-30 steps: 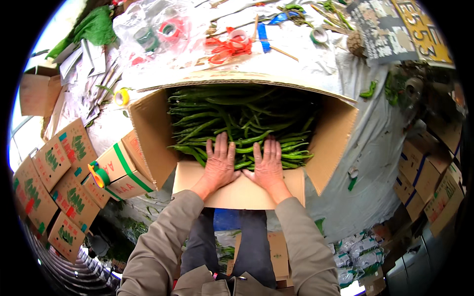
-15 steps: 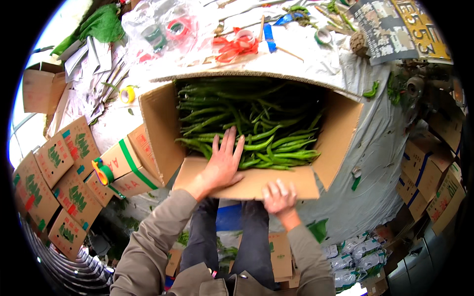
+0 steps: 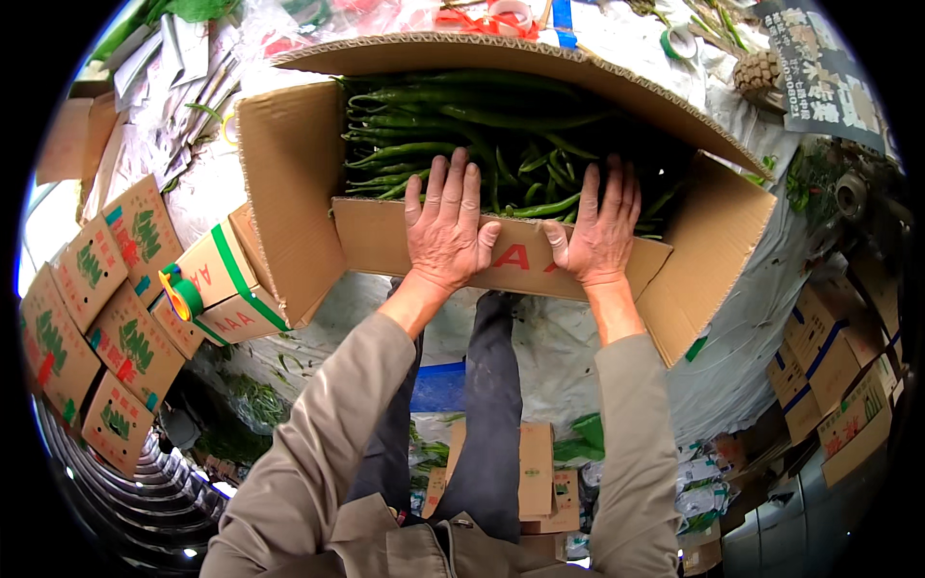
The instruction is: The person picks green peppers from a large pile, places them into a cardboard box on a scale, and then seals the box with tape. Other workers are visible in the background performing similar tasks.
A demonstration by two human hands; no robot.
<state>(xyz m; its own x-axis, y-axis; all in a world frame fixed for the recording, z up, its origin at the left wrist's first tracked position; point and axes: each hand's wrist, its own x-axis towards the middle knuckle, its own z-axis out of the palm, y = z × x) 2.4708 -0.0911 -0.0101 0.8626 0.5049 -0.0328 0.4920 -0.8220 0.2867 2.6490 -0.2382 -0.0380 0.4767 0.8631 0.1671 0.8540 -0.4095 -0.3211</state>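
An open cardboard box (image 3: 289,183) stands before me, packed with long green chili peppers (image 3: 414,120). Its near flap (image 3: 371,236) is raised against the peppers, while the left, right and far flaps spread outward. My left hand (image 3: 448,222) lies on the near flap, open, its stretched fingers reaching over the edge onto the peppers. To its right, my right hand (image 3: 602,226) rests on the same flap, open, fingers over the edge and thumb out to the side. The hands hide part of the flap and the nearest peppers.
A tape dispenser (image 3: 181,294) with green tape sits on a taped carton (image 3: 231,279) at the left. Stacked printed cartons (image 3: 125,347) stand further left, others (image 3: 819,366) at the right. Tape rolls (image 3: 679,41), red ribbon (image 3: 472,19) and a dark printed sheet (image 3: 824,77) lie beyond the box.
The near flap has swung up from lying outward. My right hand has left its grip on the flap's outer edge and now lies flat over it, further forward. The view has shifted.
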